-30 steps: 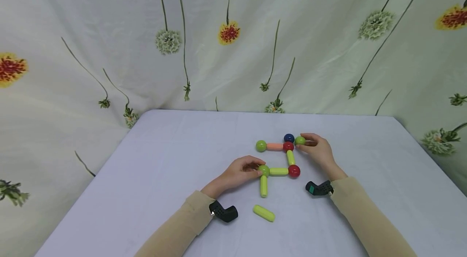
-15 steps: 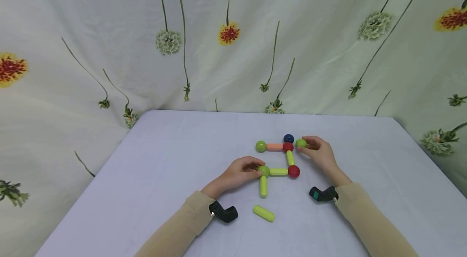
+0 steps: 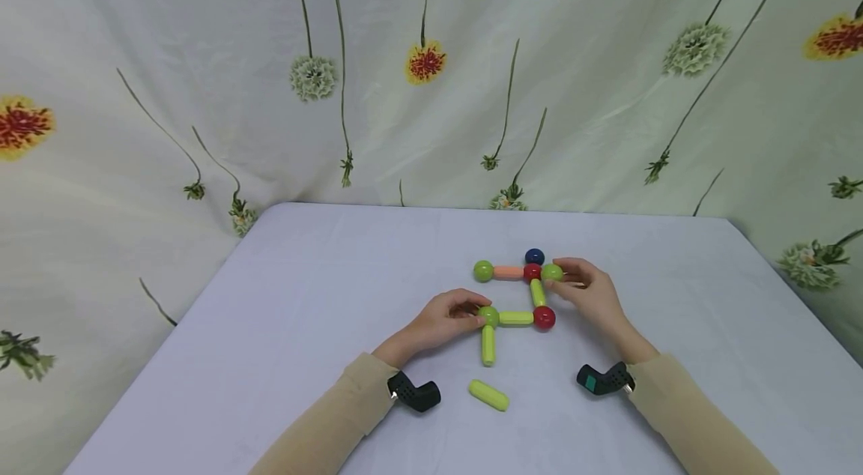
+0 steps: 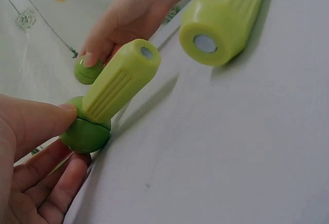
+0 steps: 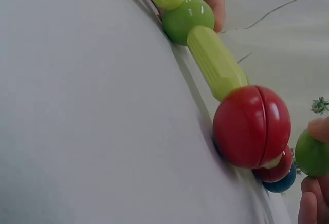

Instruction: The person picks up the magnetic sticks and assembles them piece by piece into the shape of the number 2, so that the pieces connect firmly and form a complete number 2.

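My left hand (image 3: 441, 321) pinches a green ball (image 4: 85, 134) between thumb and fingers. One yellow-green rod (image 3: 488, 346) extends from that ball toward me, and another rod (image 5: 216, 62) runs right to a red ball (image 5: 252, 126). From there a third yellow-green rod (image 3: 537, 293) leads back to a second red ball (image 3: 533, 272). My right hand (image 3: 593, 291) grips another green ball (image 3: 552, 273) just right of that far red ball; whether the two touch I cannot tell. A salmon rod (image 3: 509, 273) joins the far red ball to a green ball (image 3: 483, 270) on its left.
A dark blue ball (image 3: 535, 257) sits just behind the far red ball. One loose yellow-green rod (image 3: 488, 395) lies on the white tabletop (image 3: 283, 310) nearer to me. Behind the table hangs a flower-printed cloth (image 3: 593, 85).
My right hand has brought its green ball nearer to me, then leftward to beside the far red ball, while the right wrist swung right and toward me. My left hand stays on its ball.
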A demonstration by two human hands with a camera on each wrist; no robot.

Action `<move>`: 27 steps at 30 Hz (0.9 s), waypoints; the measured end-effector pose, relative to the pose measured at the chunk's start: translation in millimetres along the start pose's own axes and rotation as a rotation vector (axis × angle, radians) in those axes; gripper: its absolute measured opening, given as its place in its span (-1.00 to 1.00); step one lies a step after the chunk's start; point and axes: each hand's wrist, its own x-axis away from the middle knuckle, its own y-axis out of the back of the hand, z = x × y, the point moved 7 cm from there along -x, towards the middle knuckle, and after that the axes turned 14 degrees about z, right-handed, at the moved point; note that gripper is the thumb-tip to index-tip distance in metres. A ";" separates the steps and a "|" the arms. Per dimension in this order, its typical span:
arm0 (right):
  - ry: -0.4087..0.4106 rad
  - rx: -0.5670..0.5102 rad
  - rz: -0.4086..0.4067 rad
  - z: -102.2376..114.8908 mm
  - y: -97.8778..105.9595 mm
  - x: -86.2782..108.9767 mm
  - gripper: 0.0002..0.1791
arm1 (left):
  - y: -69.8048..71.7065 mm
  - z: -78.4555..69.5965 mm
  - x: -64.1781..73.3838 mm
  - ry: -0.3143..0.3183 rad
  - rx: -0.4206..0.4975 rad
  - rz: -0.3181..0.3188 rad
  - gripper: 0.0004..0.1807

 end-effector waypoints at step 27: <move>0.265 -0.074 0.079 57.3 -43.9 54.1 -0.61 | 0.0 -0.8 0.5 -0.003 -0.009 0.005 -0.66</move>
